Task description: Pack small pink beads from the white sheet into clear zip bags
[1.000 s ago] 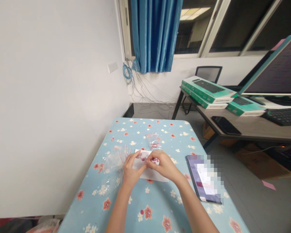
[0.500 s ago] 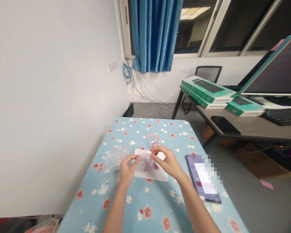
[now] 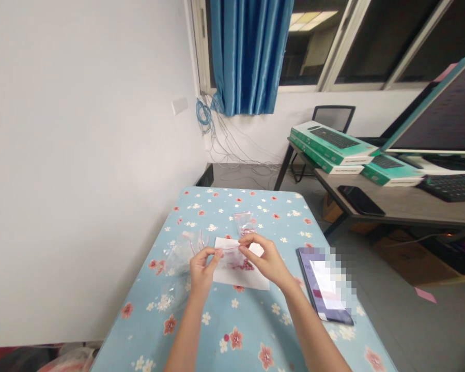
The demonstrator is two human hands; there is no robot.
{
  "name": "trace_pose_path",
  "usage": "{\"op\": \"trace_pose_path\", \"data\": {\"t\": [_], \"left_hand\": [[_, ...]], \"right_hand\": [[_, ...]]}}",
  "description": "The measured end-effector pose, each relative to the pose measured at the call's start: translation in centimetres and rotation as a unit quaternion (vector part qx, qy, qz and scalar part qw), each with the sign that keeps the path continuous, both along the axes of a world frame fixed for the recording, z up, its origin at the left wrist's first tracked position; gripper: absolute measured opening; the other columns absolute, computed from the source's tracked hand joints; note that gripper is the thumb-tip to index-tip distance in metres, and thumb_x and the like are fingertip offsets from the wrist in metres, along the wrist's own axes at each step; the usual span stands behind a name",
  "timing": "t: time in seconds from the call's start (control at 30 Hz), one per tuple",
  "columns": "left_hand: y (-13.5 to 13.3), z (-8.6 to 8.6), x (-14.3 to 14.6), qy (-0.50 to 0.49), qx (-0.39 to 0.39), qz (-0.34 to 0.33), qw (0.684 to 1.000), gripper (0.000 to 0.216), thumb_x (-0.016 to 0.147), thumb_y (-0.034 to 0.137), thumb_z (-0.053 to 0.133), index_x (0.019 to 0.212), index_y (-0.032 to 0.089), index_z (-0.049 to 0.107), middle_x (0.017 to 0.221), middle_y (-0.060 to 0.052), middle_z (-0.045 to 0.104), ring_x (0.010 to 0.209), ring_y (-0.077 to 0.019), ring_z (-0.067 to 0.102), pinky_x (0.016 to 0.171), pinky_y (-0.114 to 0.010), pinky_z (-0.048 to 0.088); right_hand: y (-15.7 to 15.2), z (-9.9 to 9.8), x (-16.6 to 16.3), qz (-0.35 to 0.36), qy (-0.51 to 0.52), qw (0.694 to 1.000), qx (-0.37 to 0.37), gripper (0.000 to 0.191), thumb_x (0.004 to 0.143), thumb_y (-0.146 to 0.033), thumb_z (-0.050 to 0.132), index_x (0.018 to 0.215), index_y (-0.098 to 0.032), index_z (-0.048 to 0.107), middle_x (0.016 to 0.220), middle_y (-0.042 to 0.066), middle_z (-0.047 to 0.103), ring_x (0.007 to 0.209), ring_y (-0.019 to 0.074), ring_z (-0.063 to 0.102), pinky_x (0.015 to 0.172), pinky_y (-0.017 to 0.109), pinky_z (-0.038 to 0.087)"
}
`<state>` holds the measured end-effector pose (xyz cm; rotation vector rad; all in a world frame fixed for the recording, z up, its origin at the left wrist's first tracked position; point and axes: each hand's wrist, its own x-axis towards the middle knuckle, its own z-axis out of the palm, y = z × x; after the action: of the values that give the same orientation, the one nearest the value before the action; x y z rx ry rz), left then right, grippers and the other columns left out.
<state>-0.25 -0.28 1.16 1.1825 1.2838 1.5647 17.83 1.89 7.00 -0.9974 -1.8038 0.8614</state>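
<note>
Pinching the baggie's (image 3: 232, 258) rim from both ends, left hand (image 3: 202, 269) and right hand (image 3: 266, 262) sit wider apart than a second ago, so it's stretched pretty straight.

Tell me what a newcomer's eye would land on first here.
Probably the left hand and right hand, which pinch the red-edged top of a clear zip bag over white paper on the flower-patterned blue table. After that, likely the shiny blue curtain at the window behind, and the green-and-white keyboard boxes on the desk at right.
</note>
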Motion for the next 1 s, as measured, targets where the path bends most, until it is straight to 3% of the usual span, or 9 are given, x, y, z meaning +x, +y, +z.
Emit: {"op": "trace_pose_path", "data": {"t": [0.2,0.43,0.57,0.77,1.0], "left_hand": [[-0.1,0.2,0.4,0.001,0.015,-0.035,0.999,0.026,0.072,0.039,0.07,0.077,0.014,0.07,0.074,-0.006,0.069,0.072,-0.0172,0.063,0.071,-0.027,0.049],[-0.4,1.0,0.6,0.021,0.025,-0.053,0.998,0.025,0.076,0.037,0.066,0.067,0.015,0.068,0.065,-0.003,0.065,0.067,-0.0156,0.061,0.067,-0.026,0.047],[-0.5,0.9,0.5,0.04,0.039,-0.048,0.997,0.024,0.076,0.036,0.065,0.065,0.015,0.067,0.063,-0.002,0.063,0.064,-0.0143,0.059,0.064,-0.024,0.045],[-0.4,0.7,0.7,0.09,0.043,-0.032,0.994,0.022,0.077,0.036,0.064,0.071,0.015,0.067,0.068,-0.004,0.066,0.069,-0.0159,0.061,0.068,-0.026,0.047],[-0.3,1.2,0.6,0.101,0.046,-0.042,0.993,0.019,0.075,0.035,0.066,0.072,0.016,0.069,0.071,-0.005,0.069,0.071,-0.0174,0.064,0.071,-0.029,0.05]], "right_hand": [[-0.2,0.2,-0.4,-0.03,-0.048,0.997,0.052,0.009,0.086,-0.027,0.056,0.08,-0.021,0.056,0.077,0.002,0.062,0.075,0.0169,0.056,0.077,0.033,0.042],[-0.6,0.4,-1.1,0.012,-0.064,0.997,0.047,0.008,0.085,-0.025,0.057,0.092,-0.022,0.058,0.086,0.002,0.064,0.081,0.0172,0.058,0.079,0.033,0.041],[-0.6,0.1,-1.4,0.007,-0.065,0.996,0.056,0.002,0.085,-0.023,0.055,0.085,-0.021,0.055,0.081,0.001,0.062,0.08,0.0173,0.057,0.078,0.032,0.041],[-0.5,-0.1,-1.4,-0.017,-0.099,0.992,0.078,0.004,0.085,-0.018,0.054,0.085,-0.021,0.052,0.083,0.002,0.061,0.082,0.0181,0.055,0.078,0.034,0.039],[-0.8,0.1,-1.7,0.005,-0.15,0.983,0.106,0.01,0.087,-0.018,0.051,0.096,-0.023,0.054,0.084,0.003,0.065,0.082,0.0197,0.054,0.078,0.035,0.038]]}}
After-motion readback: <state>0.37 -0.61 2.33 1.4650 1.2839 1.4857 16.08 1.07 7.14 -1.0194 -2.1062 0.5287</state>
